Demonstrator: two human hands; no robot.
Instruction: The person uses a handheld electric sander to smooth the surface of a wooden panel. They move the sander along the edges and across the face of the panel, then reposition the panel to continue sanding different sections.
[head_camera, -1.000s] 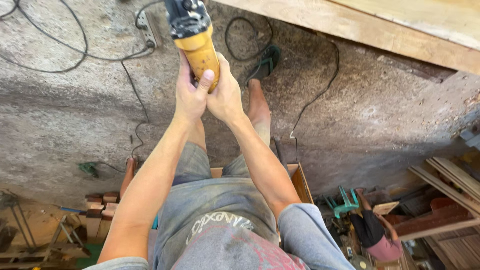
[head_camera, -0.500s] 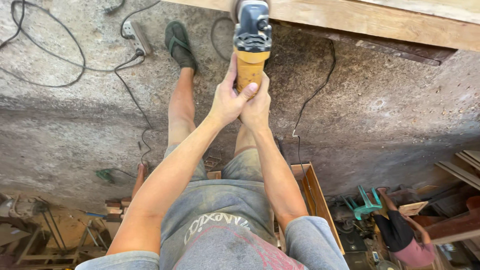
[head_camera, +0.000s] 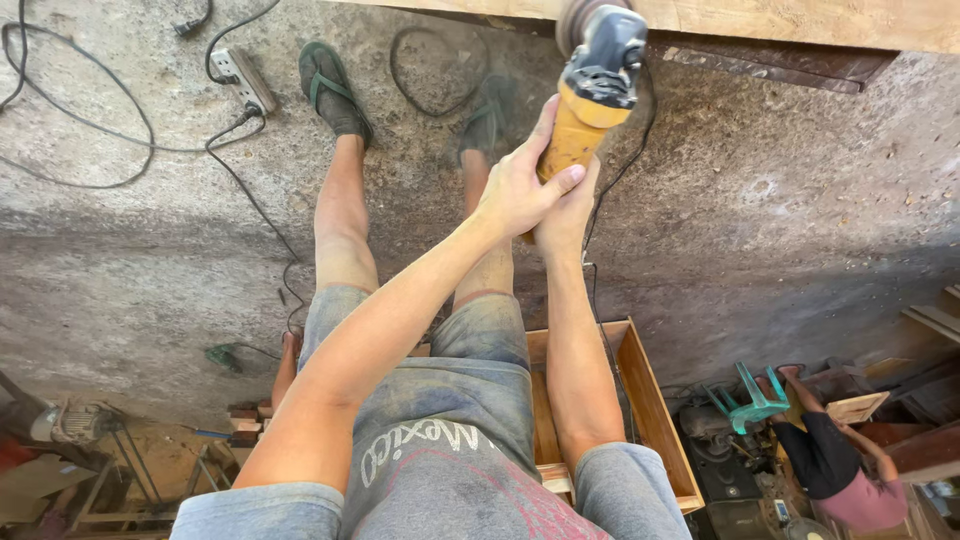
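Biggest thing here is the rough concrete floor (head_camera: 150, 260), grey and dusty, filling most of the view. Along the top edge runs a long pale wooden plank (head_camera: 800, 20), lying flat. Next down in size, an open wooden box (head_camera: 655, 410) sits on the floor just behind the person's legs, and another person (head_camera: 835, 470) in a pink top crouches well off to the lower right beside a green plastic stool (head_camera: 750, 395).

Black cables (head_camera: 90, 130) loop across the upper left of the floor and run into a white power strip (head_camera: 243, 78). Right next to that strip is a foot in a green flip-flop (head_camera: 332, 88); the other foot is mostly hidden behind the hands.

Now the tool itself: a yellow angle grinder (head_camera: 590, 100) with a dark head, held out in front at arm's length, tilted up so its disc end sits right at the plank's edge. Can't tell if the disc actually touches the wood, it's blurred. The left hand (head_camera: 520, 185) has its fingers wrapped tight around the yellow body, thumb across the front. The right hand (head_camera: 568, 215) is clamped on the handle just below, tucked partly behind the left one.
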